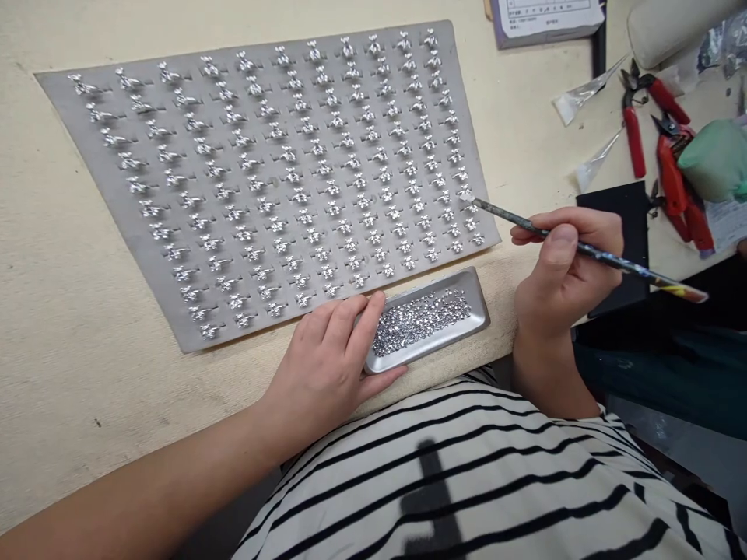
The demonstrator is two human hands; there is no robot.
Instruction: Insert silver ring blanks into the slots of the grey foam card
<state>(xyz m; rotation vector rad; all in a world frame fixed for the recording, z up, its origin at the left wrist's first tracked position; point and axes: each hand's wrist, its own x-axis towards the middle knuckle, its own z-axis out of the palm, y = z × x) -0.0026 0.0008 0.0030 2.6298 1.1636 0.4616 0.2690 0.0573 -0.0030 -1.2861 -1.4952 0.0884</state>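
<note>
Thin stick (618, 260) gripped, tray (475, 299) touched

My right hand (566, 272) pinches the thin stick by the rings (303, 194); my left hand (324, 373) rests open on the tray.

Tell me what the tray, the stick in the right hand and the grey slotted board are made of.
The tray looks like satin aluminium: dull silvery sheen, thin rim. The stick seems lacquered wood or plastic, glossy with multicoloured paint, tipped with metal. The board looks like matte slit felt or foam; I cannot tell which.
</note>
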